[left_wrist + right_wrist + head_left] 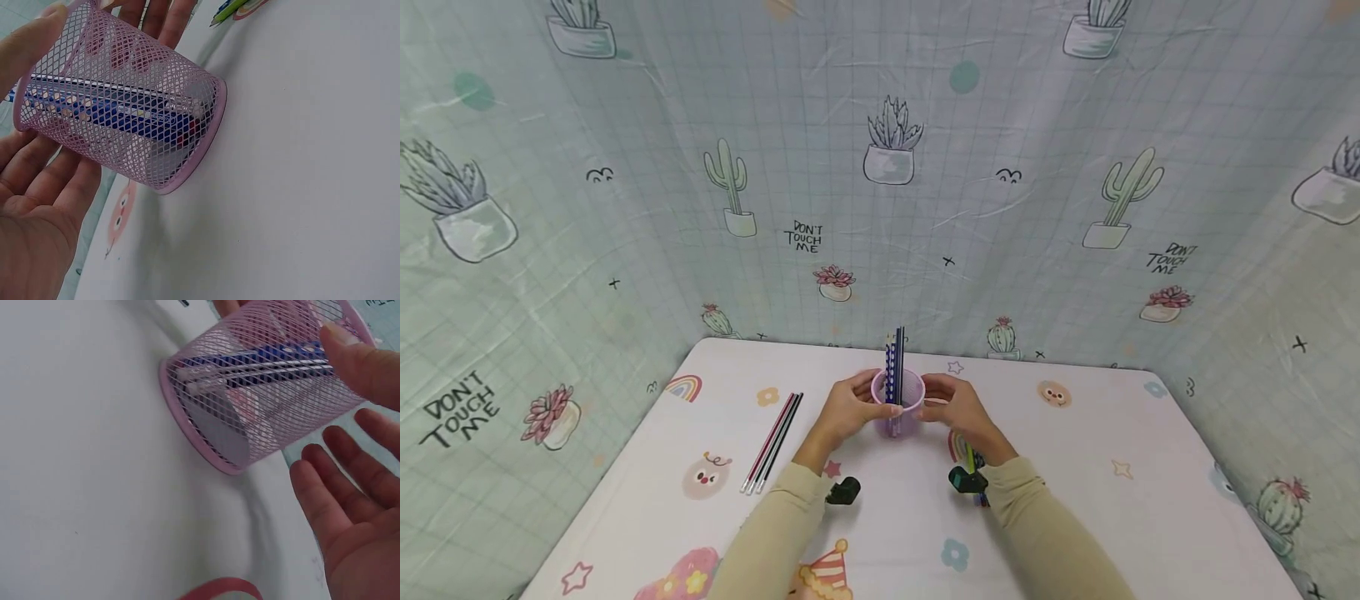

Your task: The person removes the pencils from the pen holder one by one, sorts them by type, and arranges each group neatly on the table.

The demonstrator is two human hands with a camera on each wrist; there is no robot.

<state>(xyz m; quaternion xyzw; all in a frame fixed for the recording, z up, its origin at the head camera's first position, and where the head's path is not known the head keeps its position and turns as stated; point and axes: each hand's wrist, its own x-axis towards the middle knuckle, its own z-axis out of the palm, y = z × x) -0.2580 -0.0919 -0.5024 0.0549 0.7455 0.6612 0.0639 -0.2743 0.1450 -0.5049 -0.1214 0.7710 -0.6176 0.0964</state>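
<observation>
Pencils (895,367) could spill if the mesh cup (269,419) tips — left hand (850,408) grips it, right hand (958,410) only touches by thumb, fingers loosely spread.

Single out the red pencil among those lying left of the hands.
The leftmost pencil in that row: its barrel is red, whereas the neighbouring pencils show no red.

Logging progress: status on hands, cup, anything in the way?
Left hand holding pink mesh cup; right hand alongside, fingers relaxed. Blue pencils inside. Nothing seen blocking, loose pencils lie apart.
</observation>
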